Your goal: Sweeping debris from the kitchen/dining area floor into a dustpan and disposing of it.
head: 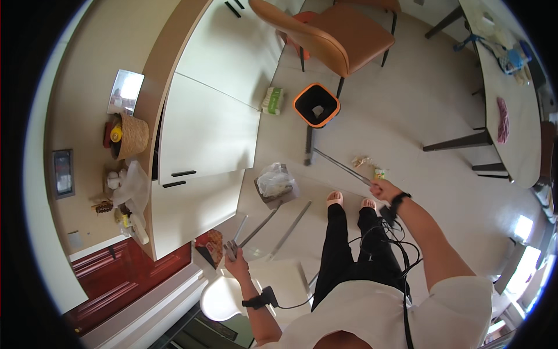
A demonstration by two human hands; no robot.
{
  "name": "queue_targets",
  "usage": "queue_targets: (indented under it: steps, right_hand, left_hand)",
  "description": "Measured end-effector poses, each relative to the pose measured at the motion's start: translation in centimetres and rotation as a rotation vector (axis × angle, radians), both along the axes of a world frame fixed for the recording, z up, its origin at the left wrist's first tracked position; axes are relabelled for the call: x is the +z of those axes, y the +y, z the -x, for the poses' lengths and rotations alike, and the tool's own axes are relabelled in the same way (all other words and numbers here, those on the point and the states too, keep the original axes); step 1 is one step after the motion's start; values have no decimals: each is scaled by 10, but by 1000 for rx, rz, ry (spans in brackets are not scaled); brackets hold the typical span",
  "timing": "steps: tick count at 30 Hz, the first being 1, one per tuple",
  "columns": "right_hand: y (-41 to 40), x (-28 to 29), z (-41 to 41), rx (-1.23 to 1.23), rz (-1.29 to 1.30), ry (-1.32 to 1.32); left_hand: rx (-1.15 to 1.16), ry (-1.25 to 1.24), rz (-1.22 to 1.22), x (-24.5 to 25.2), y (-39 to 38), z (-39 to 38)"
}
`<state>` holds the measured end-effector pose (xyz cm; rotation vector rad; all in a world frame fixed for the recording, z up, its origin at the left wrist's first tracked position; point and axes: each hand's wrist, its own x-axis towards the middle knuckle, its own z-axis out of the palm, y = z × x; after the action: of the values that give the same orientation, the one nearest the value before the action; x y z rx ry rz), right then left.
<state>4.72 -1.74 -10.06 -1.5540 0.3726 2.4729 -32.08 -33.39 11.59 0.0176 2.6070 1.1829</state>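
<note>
My left hand (238,265) grips the long handle (260,224) of a dustpan. The dustpan (274,203) rests on the floor with a clear crumpled plastic bag (274,181) in it. In my right hand (385,190) is the grey handle of a broom (342,165). Its dark bristle head (309,146) is on the floor, between the dustpan and the trash bin. Near the broom handle lie a crumpled brownish scrap (361,161) and a small green and yellow wrapper (380,173), close to my feet.
An orange-rimmed black trash bin (301,114) holds some white litter. A tissue pack (273,101) stands by the white cabinet (209,126). Beyond is a brown chair (362,39). A table (516,157) is at right; a white chair (283,279) stands by my left arm. Cables hang before my legs.
</note>
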Motion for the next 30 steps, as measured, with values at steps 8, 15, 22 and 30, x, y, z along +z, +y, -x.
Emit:
queue_targets:
  steps: [8,15,22,30]
  right_hand:
    - [-34,72,-113,83,175,-259]
    - [-3,133,-39,546,-246,-290]
    - [19,71,128,606,-474,-81]
    - [24,3,319,134,37,91]
  left_hand:
    - [-48,-228,-23,-87,10,52]
    - [-65,-257,57,-144,-5,45]
    - [-122,-49,170,-174,-20,54]
    - [-129,-97,220,-154,3,49]
